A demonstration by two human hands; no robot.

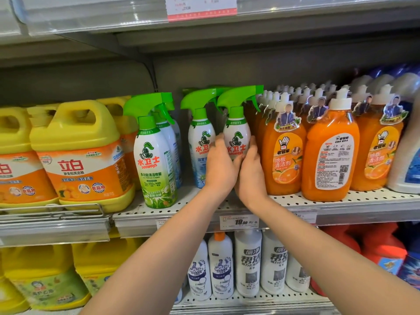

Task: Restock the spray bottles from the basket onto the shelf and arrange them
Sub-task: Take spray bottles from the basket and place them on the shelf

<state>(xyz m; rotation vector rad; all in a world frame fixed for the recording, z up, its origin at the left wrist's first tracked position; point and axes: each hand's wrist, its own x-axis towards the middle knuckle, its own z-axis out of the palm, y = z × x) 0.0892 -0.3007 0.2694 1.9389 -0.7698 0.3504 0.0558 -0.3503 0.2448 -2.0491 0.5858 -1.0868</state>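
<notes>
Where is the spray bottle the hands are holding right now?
Head view, centre: the spray bottle stands on the middle shelf, between another spray bottle and orange bottles.

Glossy plastic spray bottle point(236, 135); matt perforated metal shelf point(354, 201).

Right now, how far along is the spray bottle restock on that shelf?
Done: several green-trigger spray bottles already stand on the shelf, including the front one with the green label and one with a blue label.
In hand: the left hand and right hand hold another spray bottle beside the orange cleaner bottles.
Left: the basket is out of view, so the remaining stock is unknown.
</notes>
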